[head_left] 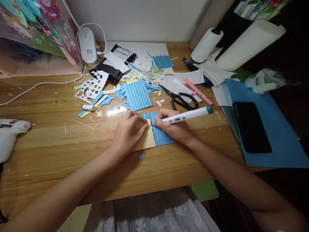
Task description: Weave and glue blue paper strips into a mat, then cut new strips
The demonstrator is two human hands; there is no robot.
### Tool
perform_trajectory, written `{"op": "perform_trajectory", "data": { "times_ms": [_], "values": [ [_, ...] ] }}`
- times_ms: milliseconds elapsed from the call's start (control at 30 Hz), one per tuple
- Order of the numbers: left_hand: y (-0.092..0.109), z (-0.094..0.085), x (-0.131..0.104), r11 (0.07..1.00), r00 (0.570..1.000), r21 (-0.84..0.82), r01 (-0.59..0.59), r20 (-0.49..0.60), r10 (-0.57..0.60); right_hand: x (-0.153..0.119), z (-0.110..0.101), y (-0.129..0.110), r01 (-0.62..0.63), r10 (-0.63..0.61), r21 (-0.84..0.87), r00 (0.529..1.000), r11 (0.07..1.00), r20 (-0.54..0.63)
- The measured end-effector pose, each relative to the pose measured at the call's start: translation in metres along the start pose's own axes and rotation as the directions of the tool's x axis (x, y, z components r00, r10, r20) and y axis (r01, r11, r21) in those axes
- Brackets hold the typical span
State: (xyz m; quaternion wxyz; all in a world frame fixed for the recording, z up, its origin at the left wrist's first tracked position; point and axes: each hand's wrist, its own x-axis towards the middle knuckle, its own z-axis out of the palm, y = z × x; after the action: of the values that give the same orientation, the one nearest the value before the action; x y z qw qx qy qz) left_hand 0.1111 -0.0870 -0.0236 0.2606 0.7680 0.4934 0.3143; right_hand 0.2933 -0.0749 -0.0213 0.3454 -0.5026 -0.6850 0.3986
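My right hand (172,125) grips a white marker (187,116) with a green end, its tip low against a blue paper square (163,135). Teal lines run along the upper part of that square. A cream-yellow paper piece (147,140) overlaps the square, its straight edge close to the marker tip. Resting on the yellow paper, my left hand (130,130) presses it down, fingers extended and thumb toward the edge. Just beyond the hands lies another blue square (138,94) with dark teal stripes. The marker's cap (88,107) lies to the left.
Black-handled scissors (180,96), a pink pen (198,91) and many paper scraps lie behind the hands. A glue gun (12,135) is at the left edge. On the right, a black phone (251,127) rests on blue sheets (282,141). White paper rolls (251,43) stand behind.
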Motion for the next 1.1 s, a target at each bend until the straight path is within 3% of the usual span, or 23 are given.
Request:
{"op": "perform_trajectory", "data": {
  "times_ms": [633, 1100],
  "values": [
    [0.0014, -0.0007, 0.0009, 1.000, 1.000, 0.019, -0.016, 0.000, 0.016, -0.0020, -0.0061, -0.0029, 0.046, -0.038, -0.048, 0.987, 0.998, 0.153],
    [0.0011, -0.0009, 0.0008, 0.999, 1.000, 0.028, -0.025, 0.001, 0.024, -0.0032, -0.0096, -0.0100, 0.125, -0.097, -0.069, 0.943, 0.990, 0.319]
  ]
}}
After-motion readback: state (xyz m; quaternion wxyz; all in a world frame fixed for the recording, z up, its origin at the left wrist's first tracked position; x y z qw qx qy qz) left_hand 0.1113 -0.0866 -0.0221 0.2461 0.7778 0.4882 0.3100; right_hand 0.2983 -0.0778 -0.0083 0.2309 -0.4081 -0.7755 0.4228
